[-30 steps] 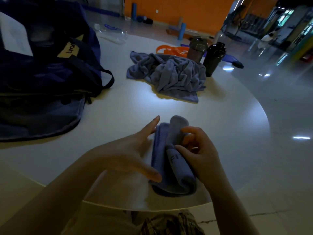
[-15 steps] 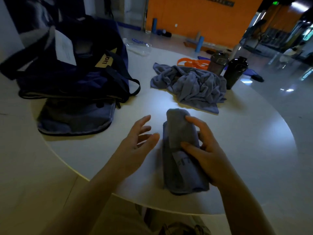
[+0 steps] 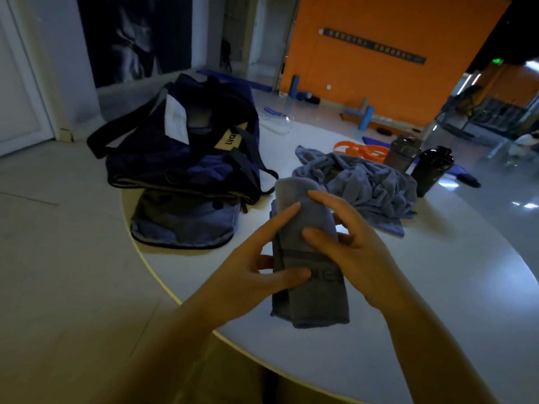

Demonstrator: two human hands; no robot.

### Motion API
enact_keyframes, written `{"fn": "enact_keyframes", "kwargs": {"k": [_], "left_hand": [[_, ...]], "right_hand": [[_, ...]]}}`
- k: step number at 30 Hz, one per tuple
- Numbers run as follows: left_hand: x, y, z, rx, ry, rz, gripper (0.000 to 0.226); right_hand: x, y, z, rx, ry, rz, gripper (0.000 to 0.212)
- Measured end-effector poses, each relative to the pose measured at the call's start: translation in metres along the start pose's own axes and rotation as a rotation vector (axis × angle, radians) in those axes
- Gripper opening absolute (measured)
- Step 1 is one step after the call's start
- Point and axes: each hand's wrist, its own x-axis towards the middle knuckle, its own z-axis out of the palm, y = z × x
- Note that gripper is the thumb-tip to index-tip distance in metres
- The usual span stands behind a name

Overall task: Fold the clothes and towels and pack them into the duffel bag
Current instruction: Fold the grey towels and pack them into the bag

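The folded towel (image 3: 306,255) is now held between both hands above the near edge of the table (image 3: 437,287); a second ago it lay flat on the tabletop with the left hand only resting beside it, and half a second ago that hand hung open and clear of it. Now the left hand (image 3: 250,275) pinches the towel's left edge, thumb across the front and a straight forefinger along the upper part, while the right hand (image 3: 350,252) grips its right side with thumb on the front and fingers curled behind. The view has also swung toward ten o'clock, so the duffel bag (image 3: 186,153) sits fully in sight.

My reading is that folding of this towel is finished and the carry to the bag is starting; the bag's top looks open, at about eleven o'clock from the towel and near it.

At one o'clock the crumpled towel (image 3: 364,182) lies unfolded, so at least one more piece remains.

Writing: a tan tag on the bag shows dark letters, roughly "LVOI", not surely readable. A white paper slip (image 3: 176,121) sticks up from the bag; its print is too small. A dark band on the held towel carries faint letters I cannot make out.
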Motion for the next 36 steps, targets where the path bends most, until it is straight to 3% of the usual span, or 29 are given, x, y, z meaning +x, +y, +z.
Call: {"fn": "enact_keyframes", "kwargs": {"k": [5,9,11,14,17,22,28,36], "left_hand": [[0.002,0.004,-0.039,0.197,0.187,0.007,0.076],[0.014,0.017,-0.087,0.231,0.312,0.028,0.071],[0.027,0.031,-0.119,0.307,0.399,0.062,0.064],[0.063,0.043,-0.177,0.547,0.541,0.067,0.058],[0.106,0.039,-0.225,0.750,0.513,0.008,0.061],[0.140,0.001,-0.276,1.034,0.515,-0.096,0.071],[0.133,-0.040,-0.277,0.887,0.563,-0.010,0.064],[0.121,-0.037,-0.263,0.807,0.558,-0.037,0.072]], "right_hand": [[0.040,-0.016,0.027,0.167,-0.045,0.245,0.050],[0.081,-0.022,0.042,0.312,-0.232,0.155,0.052],[0.112,-0.017,0.048,0.321,-0.240,0.124,0.044],[0.169,0.008,0.062,0.033,-0.113,0.035,0.037],[0.218,0.030,0.080,-0.321,-0.047,-0.005,0.049],[0.266,0.065,0.116,-0.451,0.024,0.032,0.058],[0.272,0.089,0.148,-0.394,0.133,0.081,0.065],[0.239,0.086,0.158,-0.194,0.260,-0.057,0.055]]}}
